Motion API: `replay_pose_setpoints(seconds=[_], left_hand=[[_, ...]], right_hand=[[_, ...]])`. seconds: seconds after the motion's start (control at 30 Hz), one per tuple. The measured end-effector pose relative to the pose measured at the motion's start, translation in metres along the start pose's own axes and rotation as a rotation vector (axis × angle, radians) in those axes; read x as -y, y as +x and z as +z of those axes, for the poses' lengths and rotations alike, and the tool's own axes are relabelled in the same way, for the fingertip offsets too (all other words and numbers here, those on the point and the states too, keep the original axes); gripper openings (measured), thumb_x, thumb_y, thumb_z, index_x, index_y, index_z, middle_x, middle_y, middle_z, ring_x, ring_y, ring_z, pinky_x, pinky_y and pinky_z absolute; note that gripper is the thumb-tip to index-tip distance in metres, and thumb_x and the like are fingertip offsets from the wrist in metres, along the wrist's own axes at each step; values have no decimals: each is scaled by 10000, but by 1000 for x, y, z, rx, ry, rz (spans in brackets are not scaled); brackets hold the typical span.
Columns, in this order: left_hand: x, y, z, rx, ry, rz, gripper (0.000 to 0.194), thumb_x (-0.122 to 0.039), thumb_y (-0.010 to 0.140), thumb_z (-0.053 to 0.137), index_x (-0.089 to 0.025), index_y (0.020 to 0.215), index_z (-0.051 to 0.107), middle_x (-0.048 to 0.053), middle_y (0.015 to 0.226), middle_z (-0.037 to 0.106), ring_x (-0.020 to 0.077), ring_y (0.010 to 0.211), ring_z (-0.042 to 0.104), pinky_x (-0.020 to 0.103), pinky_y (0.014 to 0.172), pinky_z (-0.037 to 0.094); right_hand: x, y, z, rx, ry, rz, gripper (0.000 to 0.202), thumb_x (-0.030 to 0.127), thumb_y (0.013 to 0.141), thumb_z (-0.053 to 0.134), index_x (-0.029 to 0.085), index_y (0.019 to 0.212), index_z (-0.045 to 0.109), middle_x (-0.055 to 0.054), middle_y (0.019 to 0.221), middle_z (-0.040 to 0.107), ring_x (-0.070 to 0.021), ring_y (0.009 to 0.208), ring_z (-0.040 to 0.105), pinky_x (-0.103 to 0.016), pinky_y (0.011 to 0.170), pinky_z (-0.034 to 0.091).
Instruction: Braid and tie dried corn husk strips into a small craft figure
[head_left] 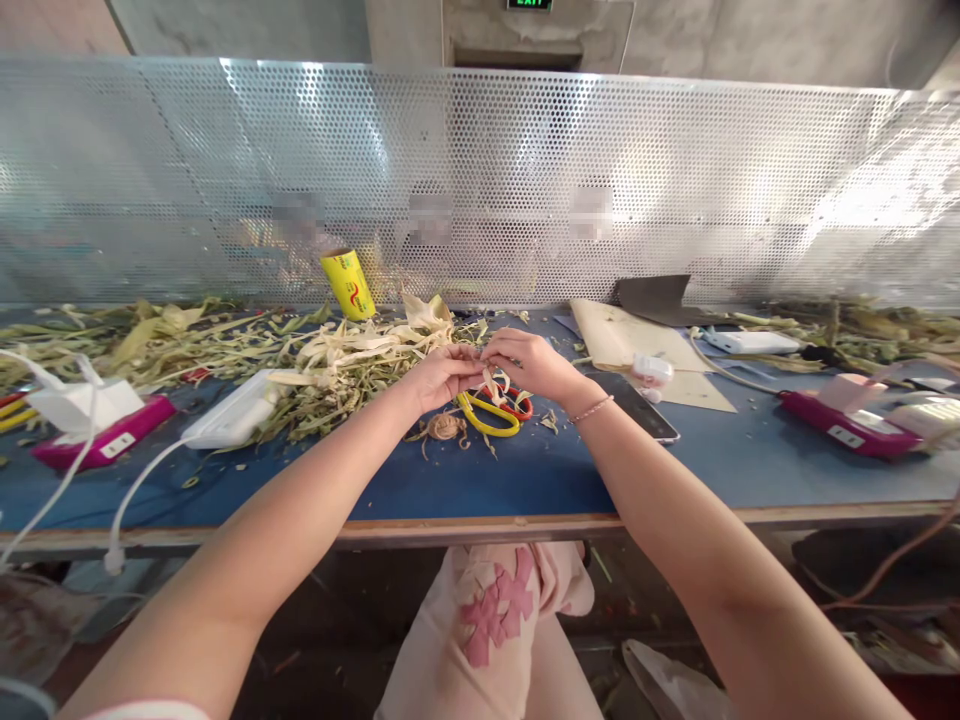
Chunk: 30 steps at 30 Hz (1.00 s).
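My left hand (442, 378) and my right hand (534, 366) meet above the blue table, fingertips pinched together around a thin pale strip of dried husk (493, 386). Its upper part is hidden by the fingers. Just below them lie a yellow looped handle (491, 428) and a red looped handle (522, 408), which look like scissors handles; the blades are not visible. A small coil of brown twine (447, 427) sits beside the yellow loop. Left of my hands is a heap of dried husks and leaves (341, 365).
A yellow tube (349, 284) stands tilted behind the heap. A dark phone (636, 408) and beige paper sheets (630, 335) lie to the right. Magenta power strips (112, 440) with white cables are at both sides. A perforated metal screen (480, 180) closes the back.
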<state>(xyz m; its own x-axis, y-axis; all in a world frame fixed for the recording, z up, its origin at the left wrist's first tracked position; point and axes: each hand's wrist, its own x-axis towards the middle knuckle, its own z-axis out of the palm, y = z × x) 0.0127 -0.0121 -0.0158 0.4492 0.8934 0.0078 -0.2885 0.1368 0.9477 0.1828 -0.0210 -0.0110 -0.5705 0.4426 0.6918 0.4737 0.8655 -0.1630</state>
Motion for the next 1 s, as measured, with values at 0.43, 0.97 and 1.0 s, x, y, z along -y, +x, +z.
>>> replay_pose_setpoints(seconds=[0.43,0.97,1.0], left_hand=[[2,1,3,-73,7,186,126,-166,660,663,-119,644,547,-10,596,587,60,569,571,197,604,471],[6,3,8,-272,47,256,181,-157,633,676,-115,586,507,-30,526,549,42,499,523,194,573,461],[5,3,9,-290,52,253,175,-150,636,672,-115,586,509,-29,526,552,44,501,529,196,582,466]], right_hand=[[8,2,9,-136,-177,154,106,96,726,437,164,669,496,-38,709,486,-115,622,439,-247,601,394],[9,4,14,5,-324,164,129,110,749,416,163,673,506,-53,715,488,-141,650,445,-261,607,373],[10,5,15,18,-319,186,127,107,743,421,162,667,506,-52,709,488,-139,641,441,-258,597,365]])
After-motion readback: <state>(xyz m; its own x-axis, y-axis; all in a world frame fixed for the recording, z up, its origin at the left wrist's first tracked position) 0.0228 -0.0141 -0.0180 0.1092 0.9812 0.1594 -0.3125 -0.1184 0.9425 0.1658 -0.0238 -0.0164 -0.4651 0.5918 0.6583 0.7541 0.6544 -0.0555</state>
